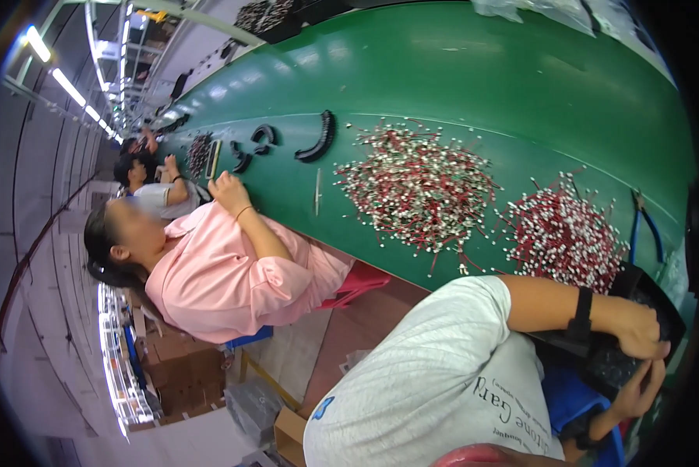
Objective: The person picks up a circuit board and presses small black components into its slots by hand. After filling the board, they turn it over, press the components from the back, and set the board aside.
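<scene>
Fingers curled, left hand point(639, 328) and right hand point(637, 394) meet beside a black tray point(650, 289), any hold impossible to tell; loose red-and-white wires point(563, 232) lie heaped on the green table point(458, 70), the amount done unclear.

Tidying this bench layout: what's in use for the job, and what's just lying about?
Likely in use:
- black tray, at the left hand and right hand
- nearer red-and-white wire pile

Seemingly lying about:
- blue-handled pliers
- J-shaped black piece
</scene>
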Tool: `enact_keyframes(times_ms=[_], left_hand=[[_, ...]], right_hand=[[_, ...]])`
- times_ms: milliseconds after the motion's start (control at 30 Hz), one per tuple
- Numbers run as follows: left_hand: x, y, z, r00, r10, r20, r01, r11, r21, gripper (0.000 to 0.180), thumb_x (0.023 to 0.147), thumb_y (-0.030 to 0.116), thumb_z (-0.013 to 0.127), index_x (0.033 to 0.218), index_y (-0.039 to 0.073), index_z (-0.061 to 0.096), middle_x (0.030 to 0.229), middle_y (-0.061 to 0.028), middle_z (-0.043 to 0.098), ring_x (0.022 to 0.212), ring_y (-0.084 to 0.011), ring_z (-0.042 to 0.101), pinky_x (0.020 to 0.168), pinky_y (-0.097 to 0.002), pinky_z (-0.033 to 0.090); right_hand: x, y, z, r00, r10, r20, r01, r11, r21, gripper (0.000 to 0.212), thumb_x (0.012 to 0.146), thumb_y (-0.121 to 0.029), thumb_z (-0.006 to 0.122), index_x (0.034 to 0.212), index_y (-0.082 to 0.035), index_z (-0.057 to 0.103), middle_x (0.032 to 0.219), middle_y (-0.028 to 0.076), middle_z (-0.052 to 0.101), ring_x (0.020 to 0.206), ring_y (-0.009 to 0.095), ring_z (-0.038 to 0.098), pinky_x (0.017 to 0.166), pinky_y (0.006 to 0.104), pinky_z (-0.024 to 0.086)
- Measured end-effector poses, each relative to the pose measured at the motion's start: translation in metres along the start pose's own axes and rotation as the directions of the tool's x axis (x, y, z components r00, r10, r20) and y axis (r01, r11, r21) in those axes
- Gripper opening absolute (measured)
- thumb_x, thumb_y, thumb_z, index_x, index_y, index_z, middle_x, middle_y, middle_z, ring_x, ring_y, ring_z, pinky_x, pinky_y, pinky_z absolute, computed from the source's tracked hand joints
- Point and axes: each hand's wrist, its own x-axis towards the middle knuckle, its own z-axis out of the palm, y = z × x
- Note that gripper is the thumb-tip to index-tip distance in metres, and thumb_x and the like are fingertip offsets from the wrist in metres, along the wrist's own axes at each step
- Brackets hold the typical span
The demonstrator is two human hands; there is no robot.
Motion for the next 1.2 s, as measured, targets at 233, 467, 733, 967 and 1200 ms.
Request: enact_keyframes(times_ms=[233,467,733,967,1200], left_hand=[[0.006,-0.05,-0.003,0.63,0.69,-0.356,-0.642,0.721,0.261,0.029,0.08,0.026,0.059,0.09,-0.001,0.065,0.085,-0.0233,0.065,0.078,-0.0431,0.063,0.065,-0.0465,0.053],[-0.007,-0.013,-0.004,0.993,-0.076,0.086,0.113,0.757,-0.644,0.104,0.088,0.084,0.019,0.136,-0.001,0.052,0.106,-0.0106,0.068,0.081,-0.0177,0.068,0.063,-0.029,0.057],[-0.007,-0.006,-0.01,0.989,-0.087,0.118,0.144,0.719,-0.68,0.112,0.082,0.089,0.014,0.14,0.0,0.049,0.111,-0.0117,0.068,0.092,-0.0205,0.069,0.07,-0.0337,0.06],[-0.003,-0.007,-0.012,0.985,-0.067,0.16,0.164,0.657,-0.736,0.123,0.074,0.096,0.014,0.143,-0.002,0.044,0.112,-0.0181,0.067,0.093,-0.03,0.071,0.068,-0.0361,0.062],[-0.003,0.006,-0.008,0.993,-0.109,0.055,0.117,0.728,-0.675,0.121,0.081,0.091,0.012,0.136,-0.01,0.05,0.115,-0.0226,0.067,0.09,-0.0329,0.072,0.066,-0.0411,0.064]], right_hand=[[0.05,-0.066,0.039,0.998,-0.059,-0.014,0.057,0.992,-0.113,0.029,0.076,0.002,0.077,0.104,-0.001,0.07,0.104,0.015,0.071,0.097,0.031,0.07,0.087,0.0381,0.057],[0.035,-0.055,0.009,0.974,0.009,-0.227,0.009,0.997,0.079,0.025,0.071,0.012,0.07,0.094,0.003,0.07,0.083,0.012,0.067,0.069,0.024,0.065,0.059,0.0322,0.052],[0.038,-0.061,0.013,0.968,0.033,-0.248,-0.016,0.998,0.068,0.025,0.07,0.006,0.078,0.092,-0.001,0.071,0.086,0.01,0.066,0.07,0.024,0.065,0.06,0.0329,0.052],[0.028,-0.042,0.005,0.948,0.184,-0.259,-0.175,0.983,0.057,0.02,0.075,0.008,0.073,0.093,0.0,0.07,0.088,0.011,0.068,0.076,0.026,0.068,0.066,0.0339,0.055],[0.024,-0.05,0.013,0.958,0.18,-0.222,-0.141,0.974,0.179,0.021,0.073,0.007,0.076,0.092,0.0,0.071,0.088,0.01,0.066,0.07,0.022,0.068,0.059,0.0327,0.054]])
